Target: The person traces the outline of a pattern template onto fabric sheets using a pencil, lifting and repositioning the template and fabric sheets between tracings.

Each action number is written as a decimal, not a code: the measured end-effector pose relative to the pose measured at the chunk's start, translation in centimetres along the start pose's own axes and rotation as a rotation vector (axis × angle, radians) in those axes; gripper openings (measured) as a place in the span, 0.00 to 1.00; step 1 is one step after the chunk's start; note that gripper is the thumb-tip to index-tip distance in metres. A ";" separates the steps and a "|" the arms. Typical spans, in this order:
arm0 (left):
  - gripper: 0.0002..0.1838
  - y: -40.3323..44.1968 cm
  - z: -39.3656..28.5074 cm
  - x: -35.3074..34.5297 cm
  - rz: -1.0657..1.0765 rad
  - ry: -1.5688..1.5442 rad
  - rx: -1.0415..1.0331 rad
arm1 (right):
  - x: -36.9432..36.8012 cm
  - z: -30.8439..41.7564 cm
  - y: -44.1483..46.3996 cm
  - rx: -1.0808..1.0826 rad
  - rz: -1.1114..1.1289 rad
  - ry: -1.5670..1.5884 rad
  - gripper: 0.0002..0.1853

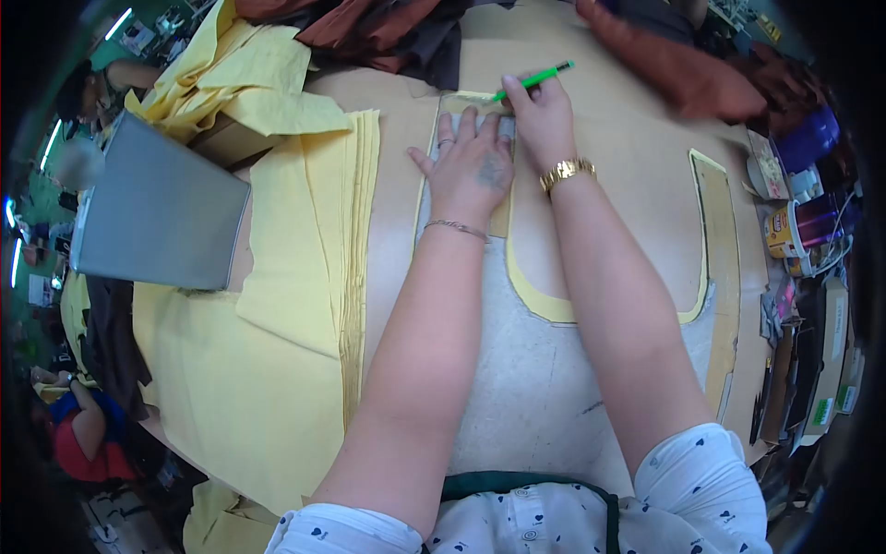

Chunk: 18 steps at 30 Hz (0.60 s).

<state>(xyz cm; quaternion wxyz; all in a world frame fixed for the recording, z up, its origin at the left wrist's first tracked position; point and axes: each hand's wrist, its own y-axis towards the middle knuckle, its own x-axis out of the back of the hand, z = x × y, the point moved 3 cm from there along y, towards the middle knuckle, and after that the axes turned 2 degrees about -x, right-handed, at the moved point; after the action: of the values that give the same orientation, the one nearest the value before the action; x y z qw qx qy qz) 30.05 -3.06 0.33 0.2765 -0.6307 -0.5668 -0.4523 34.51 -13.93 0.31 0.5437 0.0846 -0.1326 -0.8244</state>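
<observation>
The left hand (pixel 472 157), spread flat and grasping nothing, lies on the left arm of the grey template (pixel 517 388), seemingly to steady it near mid-table (pixel 397 175). The right hand (pixel 544 115) pinches a green pen (pixel 540 79), angled at the template's far-left corner; tip contact is hard to discern. Yellow cloth (pixel 295 212) lies toward the table's left edge, apart from the template.
</observation>
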 end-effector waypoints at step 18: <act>0.21 0.1 0.4 -0.5 -0.046 -0.050 -0.023 | -1.3 -1.8 5.1 -0.002 0.286 -0.347 0.10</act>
<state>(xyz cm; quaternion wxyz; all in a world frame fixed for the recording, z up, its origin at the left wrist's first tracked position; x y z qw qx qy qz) 30.28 -2.94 -0.22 0.2446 -0.6318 -0.5827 -0.4488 40.03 -14.87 0.16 0.6243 -0.0787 -0.2337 -0.7413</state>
